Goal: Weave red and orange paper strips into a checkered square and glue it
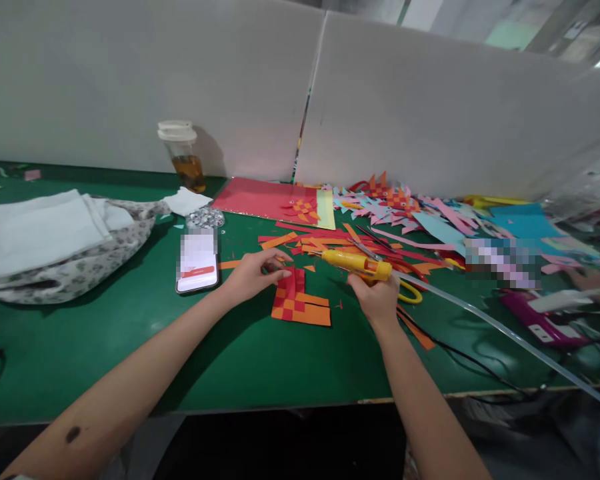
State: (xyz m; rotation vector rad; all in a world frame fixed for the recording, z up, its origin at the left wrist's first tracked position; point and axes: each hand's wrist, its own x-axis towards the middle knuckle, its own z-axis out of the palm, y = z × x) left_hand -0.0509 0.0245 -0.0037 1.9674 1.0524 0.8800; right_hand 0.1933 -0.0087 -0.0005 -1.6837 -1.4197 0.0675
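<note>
My right hand is wrapped round a yellow glue gun, its nozzle pointing left above orange and red paper strips. A clear glue stick runs from the gun's back end. My left hand has its fingers bent together at the upper left of a red and orange woven paper piece, on a red strip. The woven piece lies on the green table, with loose orange ends toward the right. Scissors with a yellow and red handle lie just beyond my right hand.
A phone, a lidded cup of brown drink and a patterned cloth bag are at left. Red sheets and a heap of paper scraps lie behind. A magenta power strip and another person's hand are at right.
</note>
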